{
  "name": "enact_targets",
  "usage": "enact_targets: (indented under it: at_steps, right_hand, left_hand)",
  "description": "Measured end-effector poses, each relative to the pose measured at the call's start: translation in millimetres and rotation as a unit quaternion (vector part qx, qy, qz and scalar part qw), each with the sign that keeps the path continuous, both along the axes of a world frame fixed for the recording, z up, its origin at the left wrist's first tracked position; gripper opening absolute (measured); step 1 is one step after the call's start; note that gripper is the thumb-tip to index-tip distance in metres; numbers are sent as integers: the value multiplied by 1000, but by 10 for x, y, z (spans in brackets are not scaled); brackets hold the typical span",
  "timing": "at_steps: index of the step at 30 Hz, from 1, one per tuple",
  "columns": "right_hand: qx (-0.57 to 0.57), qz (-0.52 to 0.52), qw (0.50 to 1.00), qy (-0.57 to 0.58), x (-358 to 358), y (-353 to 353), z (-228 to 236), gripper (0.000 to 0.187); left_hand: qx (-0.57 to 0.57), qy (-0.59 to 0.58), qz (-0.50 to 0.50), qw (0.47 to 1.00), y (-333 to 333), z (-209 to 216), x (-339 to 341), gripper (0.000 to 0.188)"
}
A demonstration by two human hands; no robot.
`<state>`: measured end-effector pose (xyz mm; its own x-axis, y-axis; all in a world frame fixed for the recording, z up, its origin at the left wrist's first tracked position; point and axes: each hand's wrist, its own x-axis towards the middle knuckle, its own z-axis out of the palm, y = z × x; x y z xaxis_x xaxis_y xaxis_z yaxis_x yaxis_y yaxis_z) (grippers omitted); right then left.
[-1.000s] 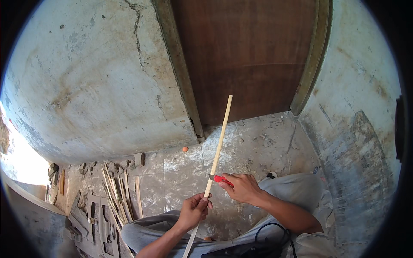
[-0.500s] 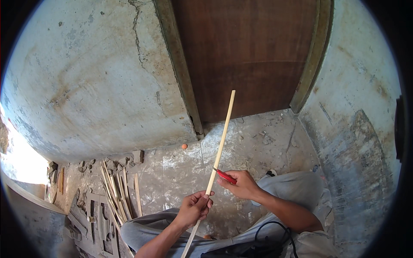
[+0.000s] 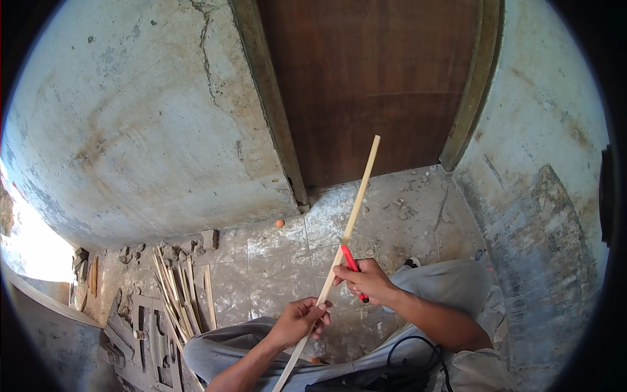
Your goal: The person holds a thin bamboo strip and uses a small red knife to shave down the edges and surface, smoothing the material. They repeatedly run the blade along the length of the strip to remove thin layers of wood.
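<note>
A long thin pale wooden stick (image 3: 356, 202) slants up from my lap toward the brown door. My left hand (image 3: 302, 320) grips its lower part. My right hand (image 3: 367, 279) holds a red-handled knife (image 3: 351, 261), whose tip lies against the stick just above my fingers. Both hands sit over my grey-trousered knees.
A brown wooden door (image 3: 379, 85) in a greenish frame stands ahead, between worn plaster walls. Several wooden strips (image 3: 176, 294) lie on the tiled floor at the left, beside carved wooden pieces (image 3: 140, 326). A small orange ball (image 3: 280, 223) rests by the wall. A black cable (image 3: 411, 366) loops over my lap.
My right hand has slid the knife up along the stick, turning it from crosswise to nearly parallel. The stick has tilted slightly; my left hand keeps its grip.
</note>
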<state>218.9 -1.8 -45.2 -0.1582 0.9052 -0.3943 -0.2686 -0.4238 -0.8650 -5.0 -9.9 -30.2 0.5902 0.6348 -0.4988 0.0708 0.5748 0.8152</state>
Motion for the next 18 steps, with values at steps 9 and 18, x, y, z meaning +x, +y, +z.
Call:
enact_targets:
  at_steps: [9,18]
  right_hand:
    - [110,186,907,361,373,60,-38,104]
    - [138,225,884,386,341,0,93,114]
  left_hand:
    - [-10,4,46,999,78,82,-91,28]
    - [-22,9,45,999,69,168,-45,33]
